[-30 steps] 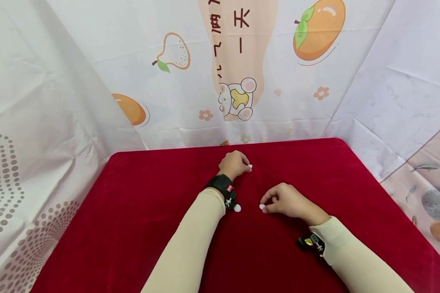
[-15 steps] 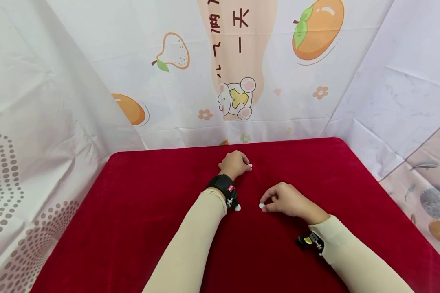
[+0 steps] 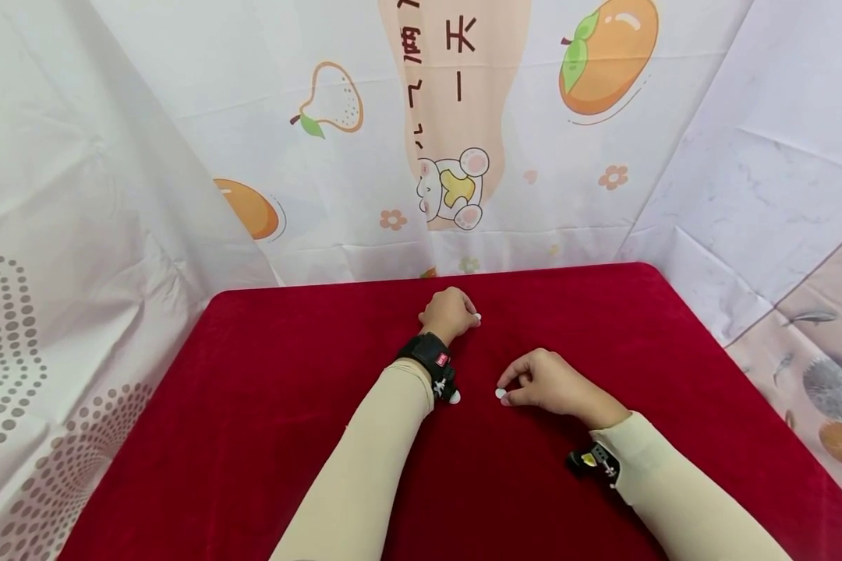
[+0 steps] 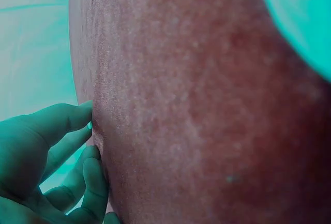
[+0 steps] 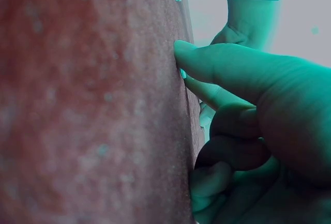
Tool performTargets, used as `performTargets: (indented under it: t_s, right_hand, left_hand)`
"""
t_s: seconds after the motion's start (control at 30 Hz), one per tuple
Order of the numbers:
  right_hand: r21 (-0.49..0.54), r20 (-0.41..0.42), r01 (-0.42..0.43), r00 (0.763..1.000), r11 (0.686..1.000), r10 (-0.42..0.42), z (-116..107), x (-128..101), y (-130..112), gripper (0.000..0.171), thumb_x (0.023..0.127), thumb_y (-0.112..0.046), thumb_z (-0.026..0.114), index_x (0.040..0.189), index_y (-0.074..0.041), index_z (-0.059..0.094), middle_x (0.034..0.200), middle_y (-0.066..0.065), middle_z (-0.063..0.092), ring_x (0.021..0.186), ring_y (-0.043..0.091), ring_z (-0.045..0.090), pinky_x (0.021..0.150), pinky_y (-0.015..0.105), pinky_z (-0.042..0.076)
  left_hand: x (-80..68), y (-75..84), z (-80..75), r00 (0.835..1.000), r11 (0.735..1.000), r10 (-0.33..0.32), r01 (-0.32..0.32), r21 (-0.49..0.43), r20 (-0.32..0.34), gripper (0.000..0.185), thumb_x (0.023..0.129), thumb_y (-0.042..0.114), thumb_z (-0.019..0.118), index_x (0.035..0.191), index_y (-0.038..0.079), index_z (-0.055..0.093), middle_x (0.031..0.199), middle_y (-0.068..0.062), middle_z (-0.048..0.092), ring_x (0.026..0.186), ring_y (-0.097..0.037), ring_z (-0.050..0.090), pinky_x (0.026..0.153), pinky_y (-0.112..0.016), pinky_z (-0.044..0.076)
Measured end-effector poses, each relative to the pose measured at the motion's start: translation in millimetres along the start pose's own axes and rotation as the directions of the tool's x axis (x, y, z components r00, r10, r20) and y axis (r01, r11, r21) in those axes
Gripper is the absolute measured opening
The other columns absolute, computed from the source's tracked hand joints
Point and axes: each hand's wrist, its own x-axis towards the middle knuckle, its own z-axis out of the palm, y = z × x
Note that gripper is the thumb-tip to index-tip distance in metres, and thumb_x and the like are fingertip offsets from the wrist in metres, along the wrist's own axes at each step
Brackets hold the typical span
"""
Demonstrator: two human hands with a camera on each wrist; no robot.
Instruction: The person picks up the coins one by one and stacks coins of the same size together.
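**Two hands, three little white discs on red velvet**

Small white disc [image 3: 500, 393] lying flat on the red tablecloth [image 3: 267, 405], roughly mid-table, pinched at its edge between thumb and forefinger of the right hand [image 3: 550, 383]. Other fingers of that hand curled under, knuckles up, heel of the hand down on the cloth. Same pinch in the right wrist view: fingertip [image 5: 181, 53] pressed to the cloth, a sliver of the disc [image 5: 182, 73] just under it.

Second white disc [image 3: 477, 317] further back, at the fingertips of the left hand [image 3: 449, 313]. Left hand clenched over it, fingers bent down onto the cloth, disc peeking out on the right side. Looks like a pinch, though hard to say how much of the disc is really gripped. Left wrist view only gives curled fingers [image 4: 77, 125] against the cloth, disc barely there.

Third white disc [image 3: 455, 396] loose on the cloth, tucked right against the black wrist strap [image 3: 428, 360] on the left arm, near the right hand's disc but not touching it.

Beige sleeves on both arms, another black strap [image 3: 592, 461] on the right wrist. Behind the table, white curtain [image 3: 337, 156] with pear, persimmon and bear print.
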Motion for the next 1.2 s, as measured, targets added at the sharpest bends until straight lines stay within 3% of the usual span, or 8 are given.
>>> performTargets:
  t_s: [0.5, 0.67, 0.93, 1.2]
  right_hand:
    - [-0.031, -0.006, 0.012, 1.0, 0.999, -0.012, 1, 2, -3, 0.01, 0.082, -0.023, 0.088, 0.087, -0.027, 0.081, 0.055, -0.004, 0.054, 0.051, 0.008, 0.045, 0.052, 0.024, 0.04]
    - [-0.043, -0.01, 0.007, 1.0, 0.999, -0.007, 1, 1, -2, 0.01, 0.082, -0.024, 0.088, 0.088, -0.028, 0.081, 0.055, -0.005, 0.053, 0.052, 0.009, 0.046, 0.053, 0.024, 0.041]
    - [-0.036, -0.011, 0.011, 1.0, 0.999, -0.012, 1, 0, -1, 0.012, 0.082, -0.023, 0.089, 0.089, -0.027, 0.081, 0.055, -0.005, 0.053, 0.052, 0.008, 0.046, 0.053, 0.024, 0.041]
    - [-0.027, -0.015, 0.007, 1.0, 1.0, -0.007, 1, 0, -1, 0.011, 0.081, -0.023, 0.089, 0.088, -0.027, 0.081, 0.055, -0.005, 0.053, 0.052, 0.008, 0.047, 0.053, 0.025, 0.042]
  left_hand:
    - [-7.0, -11.6, -12.0, 0.998, 0.995, 0.057, -0.055, 0.079, -0.03, 0.021, 0.085, 0.039, 0.086, 0.07, 0.027, 0.078, 0.071, 0.011, 0.069, 0.074, -0.016, 0.062, 0.074, -0.044, 0.054]
    - [-10.1, -11.6, -14.4, 0.996, 0.99, 0.084, -0.08, 0.12, -0.034, 0.022, 0.085, 0.042, 0.086, 0.069, 0.029, 0.077, 0.07, 0.012, 0.067, 0.072, -0.015, 0.062, 0.077, -0.046, 0.054]
    - [-23.8, -10.0, -18.0, 0.982, 0.963, 0.19, -0.184, 0.197, -0.01, 0.021, 0.087, 0.045, 0.082, 0.072, 0.032, 0.077, 0.068, 0.015, 0.065, 0.074, -0.012, 0.061, 0.088, -0.049, 0.052]
    - [-35.5, -19.6, -30.1, 0.967, 0.944, 0.252, -0.236, 0.229, -0.044, 0.015, 0.086, 0.046, 0.083, 0.082, 0.032, 0.082, 0.074, 0.017, 0.07, 0.077, -0.01, 0.063, 0.082, -0.045, 0.052]
